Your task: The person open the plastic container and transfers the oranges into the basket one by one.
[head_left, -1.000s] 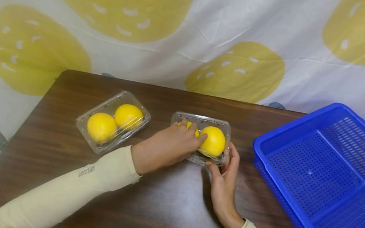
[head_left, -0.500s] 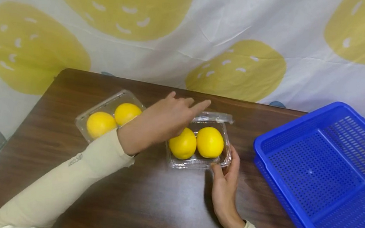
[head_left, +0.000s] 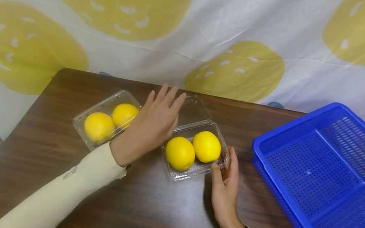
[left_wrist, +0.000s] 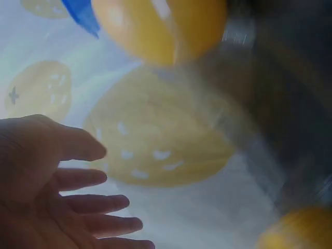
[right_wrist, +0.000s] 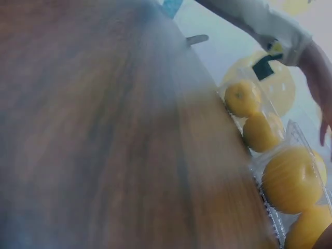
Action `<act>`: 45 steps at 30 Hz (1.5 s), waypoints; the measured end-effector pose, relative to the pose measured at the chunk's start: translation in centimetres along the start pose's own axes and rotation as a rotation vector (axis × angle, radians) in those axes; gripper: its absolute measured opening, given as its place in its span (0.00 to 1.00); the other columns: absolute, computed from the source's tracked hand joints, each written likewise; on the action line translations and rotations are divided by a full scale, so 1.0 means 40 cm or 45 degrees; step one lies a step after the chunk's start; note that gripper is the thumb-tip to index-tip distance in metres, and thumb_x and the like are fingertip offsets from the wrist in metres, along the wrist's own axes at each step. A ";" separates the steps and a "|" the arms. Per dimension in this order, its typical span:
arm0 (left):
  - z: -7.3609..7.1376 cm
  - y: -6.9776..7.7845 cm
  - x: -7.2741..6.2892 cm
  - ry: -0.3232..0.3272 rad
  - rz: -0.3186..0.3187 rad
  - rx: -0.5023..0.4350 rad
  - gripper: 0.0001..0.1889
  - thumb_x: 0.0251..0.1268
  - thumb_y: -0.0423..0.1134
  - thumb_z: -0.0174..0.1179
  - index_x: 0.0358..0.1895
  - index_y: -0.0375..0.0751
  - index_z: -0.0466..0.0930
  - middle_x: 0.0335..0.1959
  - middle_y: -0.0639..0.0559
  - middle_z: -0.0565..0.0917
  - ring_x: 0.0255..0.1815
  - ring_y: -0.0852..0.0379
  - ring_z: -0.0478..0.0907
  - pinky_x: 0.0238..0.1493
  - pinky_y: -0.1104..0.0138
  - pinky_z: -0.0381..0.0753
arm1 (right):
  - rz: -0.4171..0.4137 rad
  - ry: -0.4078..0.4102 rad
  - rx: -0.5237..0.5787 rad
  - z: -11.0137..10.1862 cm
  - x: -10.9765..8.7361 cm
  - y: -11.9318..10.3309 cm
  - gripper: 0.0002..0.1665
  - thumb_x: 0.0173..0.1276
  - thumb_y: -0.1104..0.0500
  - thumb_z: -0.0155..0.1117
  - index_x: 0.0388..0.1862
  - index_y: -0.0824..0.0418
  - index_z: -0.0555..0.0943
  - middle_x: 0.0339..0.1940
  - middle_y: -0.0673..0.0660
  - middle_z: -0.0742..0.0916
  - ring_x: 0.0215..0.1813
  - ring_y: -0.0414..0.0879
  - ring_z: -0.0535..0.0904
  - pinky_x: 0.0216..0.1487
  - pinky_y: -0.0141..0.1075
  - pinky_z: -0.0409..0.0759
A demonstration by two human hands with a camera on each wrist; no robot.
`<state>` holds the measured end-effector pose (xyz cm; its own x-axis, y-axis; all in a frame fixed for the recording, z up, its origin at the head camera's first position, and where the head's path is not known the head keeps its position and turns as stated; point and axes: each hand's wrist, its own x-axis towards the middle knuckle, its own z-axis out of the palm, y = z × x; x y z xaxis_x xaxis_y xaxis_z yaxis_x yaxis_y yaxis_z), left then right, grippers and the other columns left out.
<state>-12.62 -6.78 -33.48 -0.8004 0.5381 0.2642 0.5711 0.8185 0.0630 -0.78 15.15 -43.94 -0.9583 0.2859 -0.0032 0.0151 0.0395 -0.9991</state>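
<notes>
A clear plastic clamshell box [head_left: 193, 171] stands on the table with its lid [head_left: 196, 111] folded back behind it. Two round yellow fruits, a left fruit [head_left: 180, 153] and a right fruit [head_left: 207, 146], sit in its base. My right hand [head_left: 225, 196] grips the box's right front corner, thumb at the front edge and fingers along the side. Beside the lid, over the box's left back corner, my left hand [head_left: 152, 127] holds nothing, its fingers straight and spread; the left wrist view shows this hand [left_wrist: 67, 192] from the palm side.
To the left, partly behind my left hand, a second clear box [head_left: 108, 99] holds two more yellow fruits. A blue plastic basket [head_left: 313, 176] stands on the right of the brown wooden table [head_left: 158, 215]. A lemon-patterned cloth [head_left: 141, 57] hangs behind the table.
The lid has swung up and back, uncovering the fruits. My left hand has moved off the box to the left; my right hand keeps its grip while the box turns slightly and comes nearer.
</notes>
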 end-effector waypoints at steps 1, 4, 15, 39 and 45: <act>0.008 0.002 -0.013 0.012 -0.010 -0.048 0.30 0.83 0.37 0.59 0.82 0.31 0.68 0.81 0.28 0.70 0.82 0.27 0.66 0.79 0.33 0.70 | 0.004 -0.003 -0.003 -0.001 -0.001 -0.001 0.43 0.85 0.71 0.53 0.92 0.64 0.50 0.92 0.62 0.59 0.89 0.54 0.57 0.88 0.41 0.60; 0.032 0.008 -0.058 0.119 -0.015 -0.170 0.27 0.82 0.35 0.59 0.78 0.28 0.73 0.76 0.29 0.77 0.77 0.30 0.74 0.77 0.36 0.75 | 0.022 -0.012 -0.008 -0.004 -0.005 -0.003 0.43 0.86 0.69 0.55 0.92 0.63 0.51 0.92 0.62 0.60 0.88 0.56 0.60 0.85 0.34 0.64; 0.096 0.059 -0.202 0.149 -0.305 -0.611 0.40 0.76 0.37 0.69 0.82 0.22 0.62 0.72 0.26 0.71 0.72 0.32 0.71 0.76 0.43 0.78 | 0.020 -0.017 -0.021 -0.010 -0.008 -0.004 0.42 0.87 0.68 0.55 0.92 0.63 0.51 0.91 0.63 0.61 0.86 0.60 0.63 0.80 0.27 0.68; 0.149 0.095 -0.239 -0.151 -0.566 -1.504 0.54 0.74 0.35 0.74 0.91 0.37 0.43 0.90 0.33 0.52 0.83 0.35 0.68 0.69 0.57 0.84 | 0.000 -0.008 -0.129 -0.022 -0.017 -0.005 0.42 0.86 0.66 0.58 0.92 0.62 0.54 0.91 0.59 0.62 0.87 0.52 0.62 0.76 0.21 0.68; 0.154 0.088 -0.227 -0.155 -0.536 -1.555 0.55 0.73 0.34 0.73 0.91 0.38 0.43 0.92 0.39 0.46 0.88 0.38 0.58 0.71 0.56 0.82 | -0.021 0.008 -0.143 -0.028 -0.021 -0.008 0.41 0.85 0.68 0.59 0.90 0.64 0.56 0.91 0.60 0.62 0.88 0.52 0.60 0.74 0.20 0.69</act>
<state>-4.48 -7.55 -41.57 -0.9324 0.3535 -0.0752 0.0172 0.2512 0.9678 0.35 15.96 -43.59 -0.9569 0.2903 0.0135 0.0319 0.1511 -0.9880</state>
